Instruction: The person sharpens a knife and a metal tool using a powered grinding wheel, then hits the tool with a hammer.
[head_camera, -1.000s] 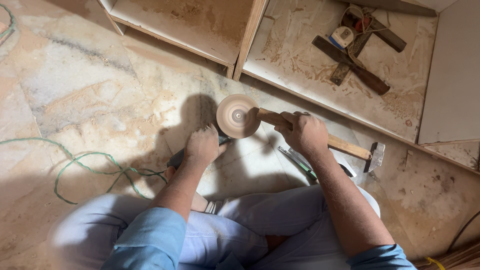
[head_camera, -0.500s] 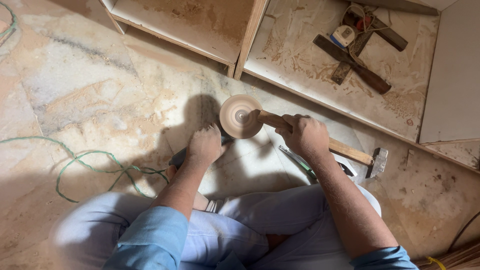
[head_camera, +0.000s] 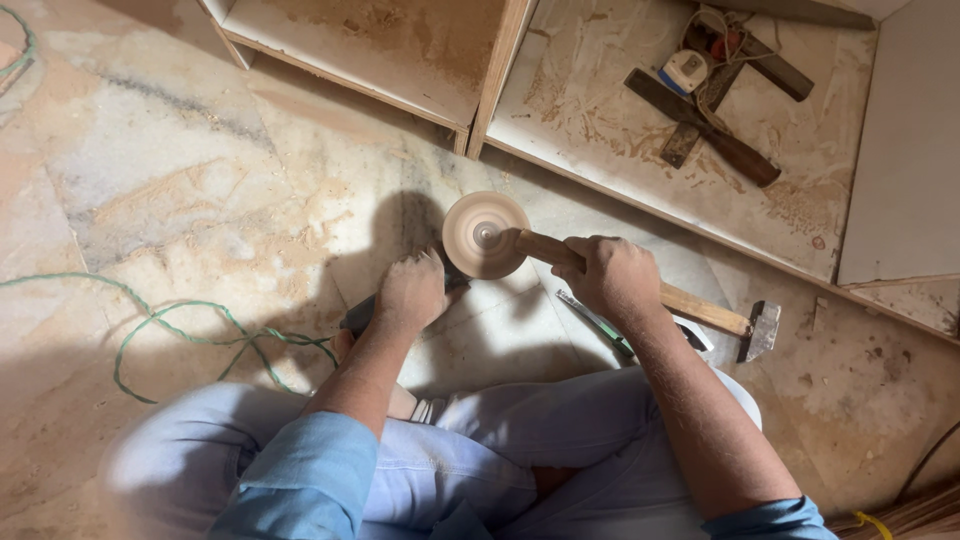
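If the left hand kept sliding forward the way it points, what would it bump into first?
Probably the spinning sanding disc just ahead of the left hand, up and to its right. Depth is hard to judge from above.

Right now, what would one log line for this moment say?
left hand: grips grinder body | right hand: holds hammer handle tip against sanding disc | floor: green cord

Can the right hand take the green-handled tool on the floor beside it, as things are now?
Probably not right away: the right hand is closed around the hammer handle. The green-handled tool lies just below it, with nothing covering it.
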